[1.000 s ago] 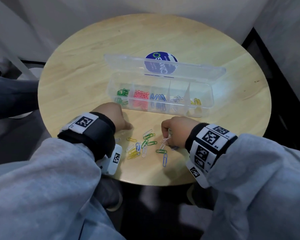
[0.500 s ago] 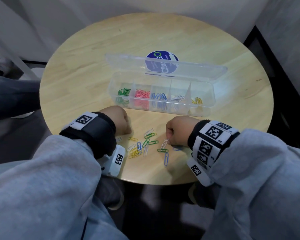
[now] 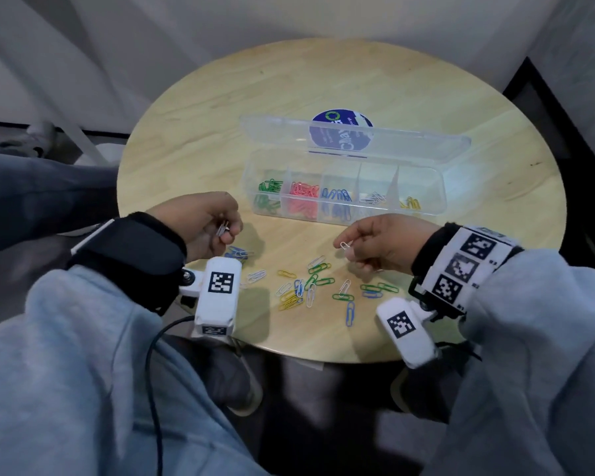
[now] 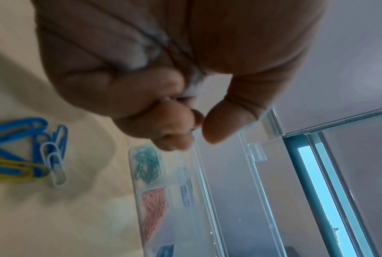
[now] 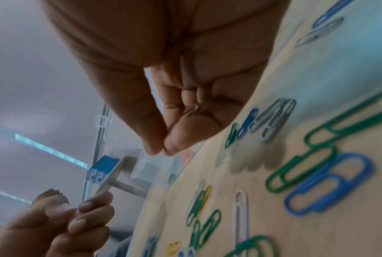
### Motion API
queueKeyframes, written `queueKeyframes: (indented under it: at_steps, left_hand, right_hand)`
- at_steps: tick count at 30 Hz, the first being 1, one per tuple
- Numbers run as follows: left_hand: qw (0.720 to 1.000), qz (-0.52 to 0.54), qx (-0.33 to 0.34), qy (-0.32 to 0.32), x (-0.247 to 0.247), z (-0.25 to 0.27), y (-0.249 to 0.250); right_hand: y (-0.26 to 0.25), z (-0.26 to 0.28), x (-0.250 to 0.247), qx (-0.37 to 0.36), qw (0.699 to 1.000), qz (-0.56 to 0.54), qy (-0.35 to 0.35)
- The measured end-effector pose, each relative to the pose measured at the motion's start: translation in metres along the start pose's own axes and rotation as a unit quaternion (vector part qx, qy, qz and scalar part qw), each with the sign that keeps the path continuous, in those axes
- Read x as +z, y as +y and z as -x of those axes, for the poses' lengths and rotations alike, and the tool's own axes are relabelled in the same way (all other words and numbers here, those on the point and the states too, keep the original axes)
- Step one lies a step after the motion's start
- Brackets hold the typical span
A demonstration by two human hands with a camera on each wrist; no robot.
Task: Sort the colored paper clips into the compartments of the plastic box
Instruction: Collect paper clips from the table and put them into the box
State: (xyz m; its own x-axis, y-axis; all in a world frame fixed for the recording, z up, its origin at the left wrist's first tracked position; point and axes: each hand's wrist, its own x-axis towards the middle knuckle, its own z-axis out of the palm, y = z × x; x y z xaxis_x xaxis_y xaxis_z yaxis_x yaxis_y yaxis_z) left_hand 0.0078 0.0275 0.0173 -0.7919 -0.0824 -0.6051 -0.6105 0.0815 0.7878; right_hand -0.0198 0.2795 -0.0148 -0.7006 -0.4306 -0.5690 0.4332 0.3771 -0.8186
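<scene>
Left hand (image 3: pixel 209 224) pinches several white clips (image 3: pixel 223 229); right hand (image 3: pixel 378 242) pinches one white clip (image 3: pixel 345 244) — light, stiff, slippery wire, best nipped mid-loop.

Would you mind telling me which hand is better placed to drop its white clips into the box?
Right hand, probably: it pinches a white paper clip just before the clear plastic box's white-clip compartment.

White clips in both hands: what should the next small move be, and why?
Probably carry the right hand with its white clip to the box's fourth compartment from the left, where white clips already lie. The left hand pinches white clips too and could follow.
</scene>
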Motion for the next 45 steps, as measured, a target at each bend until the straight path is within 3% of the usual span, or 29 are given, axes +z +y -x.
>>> queueKeyframes:
  at_steps: [2,4,7,9,11,13,16,23,27,29,32,35,42,45]
  left_hand:
    - [0.998,-0.059,-0.002,0.016,0.003,-0.002,0.000]
    - [0.981,-0.190,0.012,0.038,0.004,-0.006,-0.003]
    - [0.895,-0.435,0.044,0.085,0.004,-0.009,-0.009]
    - [0.862,-0.497,0.037,0.091,0.006,-0.010,-0.013]
    - [0.857,-0.508,0.032,0.076,0.009,-0.012,-0.015]
    - [0.854,-0.515,0.030,0.068,0.012,-0.016,-0.017]
    - [0.852,-0.518,0.039,0.065,0.016,-0.019,-0.017]
    - [0.861,-0.505,0.034,0.047,0.016,-0.019,-0.019]
    - [0.902,-0.431,0.033,0.014,0.006,-0.018,-0.016]
    - [0.907,-0.418,0.047,0.028,0.001,-0.018,-0.013]
    - [0.899,-0.432,0.061,0.042,-0.001,-0.016,-0.012]
    - [0.900,-0.433,0.045,-0.004,0.003,-0.017,-0.013]
    - [0.860,-0.509,0.030,0.008,0.010,-0.018,-0.016]
    - [0.863,-0.505,0.019,0.016,0.011,-0.019,-0.018]
  right_hand:
    - [-0.002,0.001,0.002,0.001,1.000,-0.023,-0.015]
    - [-0.004,0.001,0.002,0.014,0.999,-0.030,-0.014]
    - [-0.006,0.001,0.004,0.025,0.999,-0.040,0.009]
    - [-0.006,0.000,0.007,0.028,0.999,-0.040,0.012]
    - [-0.004,-0.001,0.009,0.033,0.999,-0.019,0.005]
    - [-0.003,-0.001,0.010,0.026,0.994,0.101,0.015]
    - [-0.010,0.006,0.017,-0.011,0.955,0.292,0.040]
    - [-0.037,0.006,0.059,-0.075,0.883,0.463,0.008]
    - [-0.040,-0.011,0.089,-0.069,0.855,0.513,-0.019]
    - [-0.040,-0.019,0.098,-0.061,0.849,0.526,-0.013]
    - [-0.042,-0.027,0.108,-0.051,0.842,0.538,-0.006]
    - [-0.046,-0.029,0.116,-0.055,0.826,0.560,-0.015]
    - [-0.048,-0.032,0.121,-0.071,0.785,0.616,-0.005]
    - [-0.045,-0.034,0.119,-0.075,0.790,0.608,0.005]
